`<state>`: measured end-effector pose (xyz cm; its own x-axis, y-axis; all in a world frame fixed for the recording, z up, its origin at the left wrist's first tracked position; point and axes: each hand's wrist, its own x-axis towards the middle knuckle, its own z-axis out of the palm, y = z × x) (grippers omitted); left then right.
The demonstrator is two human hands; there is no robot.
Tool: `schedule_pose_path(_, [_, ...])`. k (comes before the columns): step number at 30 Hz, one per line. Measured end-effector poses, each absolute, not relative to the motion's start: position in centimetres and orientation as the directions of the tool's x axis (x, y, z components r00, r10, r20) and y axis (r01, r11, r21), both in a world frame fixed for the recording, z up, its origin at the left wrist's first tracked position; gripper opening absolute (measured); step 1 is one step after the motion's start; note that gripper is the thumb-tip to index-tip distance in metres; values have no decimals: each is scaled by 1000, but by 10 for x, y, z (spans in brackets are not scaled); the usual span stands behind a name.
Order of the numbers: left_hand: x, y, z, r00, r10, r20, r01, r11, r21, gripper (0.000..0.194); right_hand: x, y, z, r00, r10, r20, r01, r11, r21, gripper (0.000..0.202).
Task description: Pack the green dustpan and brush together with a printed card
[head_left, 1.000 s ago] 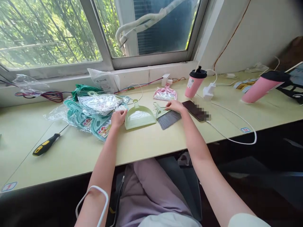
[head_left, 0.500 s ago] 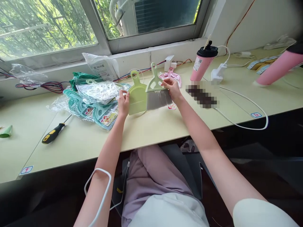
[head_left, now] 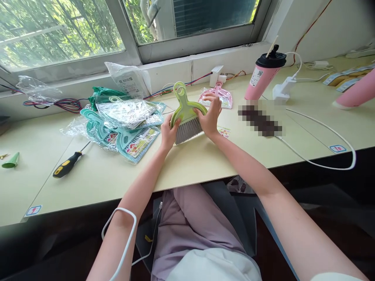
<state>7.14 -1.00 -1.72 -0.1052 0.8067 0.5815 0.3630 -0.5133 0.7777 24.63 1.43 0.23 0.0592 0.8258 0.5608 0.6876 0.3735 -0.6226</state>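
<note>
A light green hand brush (head_left: 189, 129) with grey bristles lies nested against a light green dustpan (head_left: 175, 116), their looped handles lined up at the top. My left hand (head_left: 168, 133) grips the dustpan's left side, its thumb near the bristles. On the other side my right hand (head_left: 211, 117) is closed around the set's right edge, thumb pressed on the brush head. The dustpan is mostly hidden behind the brush. Both are held just above the table, tilted toward me.
Plastic-wrapped teal brush sets (head_left: 129, 136) are piled on the left, beside a black-and-yellow screwdriver (head_left: 67, 165). A pink brush set (head_left: 218, 95) lies behind my right hand. Farther right stand a pink cup (head_left: 259, 80) with a straw and a white charger (head_left: 283, 90) with its cable.
The brush has moved left from beside the dustpan onto its front, and the two now overlap. My hands have come closer together, and the camera view has shifted slightly.
</note>
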Motion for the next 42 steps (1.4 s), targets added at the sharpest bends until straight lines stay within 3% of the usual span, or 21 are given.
schedule_pose_path(5, [72, -15, -14, -130, 810, 572, 374, -494, 785, 42, 258, 35, 1, -124, 911, 394, 440, 406, -801, 54])
schedule_pose_path(8, [74, -16, -15, -129, 814, 566, 379, -487, 787, 41, 261, 39, -2, -102, 927, 361, 274, 375, -886, 56])
schedule_pose_path(11, [76, -17, -15, -144, 806, 575, 333, -507, 795, 39, 259, 35, -1, -65, 936, 347, 212, 353, -911, 55])
schedule_pose_path(21, [80, -22, -11, -233, 820, 522, 274, -460, 845, 25, 255, 31, -2, 6, 968, 252, 338, 235, -911, 41])
schedule_pose_path(36, [84, -24, -8, -247, 827, 505, 297, -432, 852, 19, 259, 27, -1, 11, 962, 273, 338, 253, -906, 40])
schedule_pose_path(42, [79, -9, -21, -270, 867, 420, 212, -372, 904, 22, 270, 41, 0, -160, 955, 251, 391, 295, -872, 52])
